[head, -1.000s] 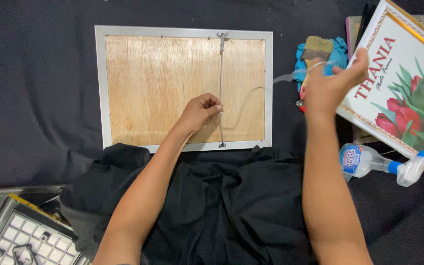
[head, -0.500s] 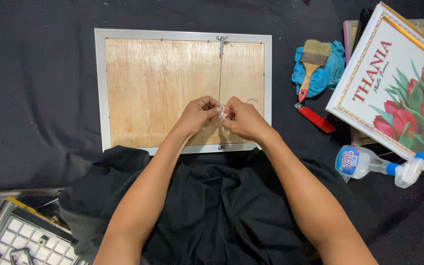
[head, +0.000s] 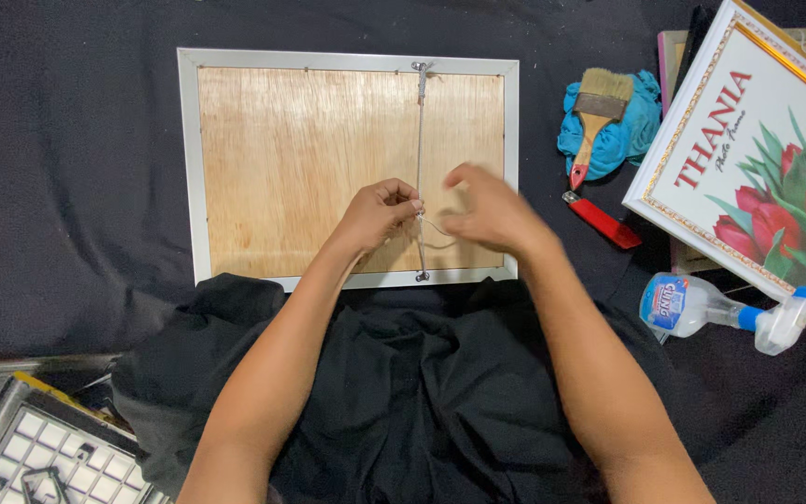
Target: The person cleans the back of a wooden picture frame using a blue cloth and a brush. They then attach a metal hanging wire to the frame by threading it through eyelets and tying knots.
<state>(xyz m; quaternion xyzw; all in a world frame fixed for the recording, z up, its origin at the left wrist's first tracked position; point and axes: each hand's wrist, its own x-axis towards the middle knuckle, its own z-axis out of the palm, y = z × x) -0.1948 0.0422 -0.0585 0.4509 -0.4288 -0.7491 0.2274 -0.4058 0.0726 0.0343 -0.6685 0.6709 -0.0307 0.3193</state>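
A picture frame (head: 188, 168) lies face down on black cloth, its plywood back (head: 300, 159) up inside a silver rim. A thin hanging wire (head: 420, 140) runs down the back between two small fixings. My left hand (head: 380, 213) pinches this wire at its middle, fingers closed on it. My right hand (head: 482, 210) hovers just right of it, blurred, fingers loosely curled, with a short loose loop of wire (head: 440, 233) between the two hands. Whether the right hand grips the loose end is unclear.
To the right lie a paintbrush (head: 594, 117) on a blue cloth (head: 632, 131), a red tool (head: 604, 221), a framed tulip picture (head: 767, 168) and a clear spray bottle (head: 711, 306) on its side. A white grid tray (head: 39, 457) sits bottom left.
My right hand came back from the framed tulip picture at the right to the wire and met my left hand; now it has drawn slightly right and blurs. The left hand stayed on the wire.
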